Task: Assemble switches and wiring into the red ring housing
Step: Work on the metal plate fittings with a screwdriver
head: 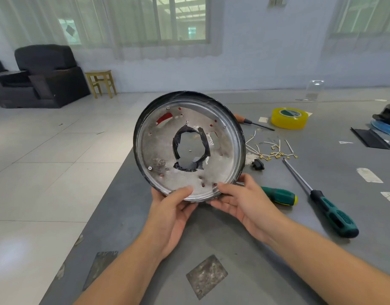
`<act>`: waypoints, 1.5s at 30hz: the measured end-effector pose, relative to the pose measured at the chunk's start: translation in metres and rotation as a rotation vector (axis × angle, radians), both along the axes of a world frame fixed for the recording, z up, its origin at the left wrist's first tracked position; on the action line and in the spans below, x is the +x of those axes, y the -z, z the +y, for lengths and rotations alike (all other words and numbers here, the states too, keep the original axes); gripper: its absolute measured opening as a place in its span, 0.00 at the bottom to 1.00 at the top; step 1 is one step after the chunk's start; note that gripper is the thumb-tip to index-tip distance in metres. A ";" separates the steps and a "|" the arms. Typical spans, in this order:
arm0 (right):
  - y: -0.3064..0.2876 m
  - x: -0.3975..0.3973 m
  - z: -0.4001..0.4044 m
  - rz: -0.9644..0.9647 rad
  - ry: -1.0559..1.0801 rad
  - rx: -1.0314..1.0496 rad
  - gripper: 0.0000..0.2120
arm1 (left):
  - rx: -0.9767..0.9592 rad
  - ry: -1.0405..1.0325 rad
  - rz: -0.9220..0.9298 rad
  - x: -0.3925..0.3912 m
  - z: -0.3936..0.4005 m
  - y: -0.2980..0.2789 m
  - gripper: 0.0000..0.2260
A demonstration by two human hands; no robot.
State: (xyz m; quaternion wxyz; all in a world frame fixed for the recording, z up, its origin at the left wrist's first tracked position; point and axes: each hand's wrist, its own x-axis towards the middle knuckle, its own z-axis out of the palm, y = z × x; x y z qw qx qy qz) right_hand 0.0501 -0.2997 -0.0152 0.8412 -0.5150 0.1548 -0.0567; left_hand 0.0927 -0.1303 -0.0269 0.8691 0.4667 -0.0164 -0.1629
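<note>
While I am holding the round metal plate [189, 146] up off the grey table [233, 249], I am looking straight at its flat silver face. My left hand [170, 212] is pinching the bottom rim, thumb on the front and fingers curled behind. My right hand [242, 201] is doing the same just beside it, thumb on the front, fingers under the rim. Both hands are sitting close together at the bottom, so the whole plate is standing tall above my grip and tipping a little away from me.

Red is peeking through the small holes and one curved slot, so I am thinking the red ring is sitting behind the plate. Black tape is wrapping the big hole in the middle.

The wires [271, 150] with little gold ends and the small black switch [259, 165] are lying on the table to the right, just past the plate's edge. My right hand is the nearer one, so I am guessing it should reach for them while the left keeps holding.
</note>
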 end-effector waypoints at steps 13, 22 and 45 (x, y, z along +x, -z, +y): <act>0.006 -0.005 0.009 -0.009 -0.111 0.060 0.15 | -0.091 -0.026 -0.043 -0.004 0.000 -0.007 0.31; 0.004 -0.008 0.016 -0.023 -0.185 -0.062 0.13 | -0.211 0.027 -0.108 -0.009 -0.005 -0.004 0.36; 0.013 -0.007 0.022 -0.093 -0.151 -0.222 0.32 | -0.156 -0.025 -0.085 0.002 -0.007 0.004 0.36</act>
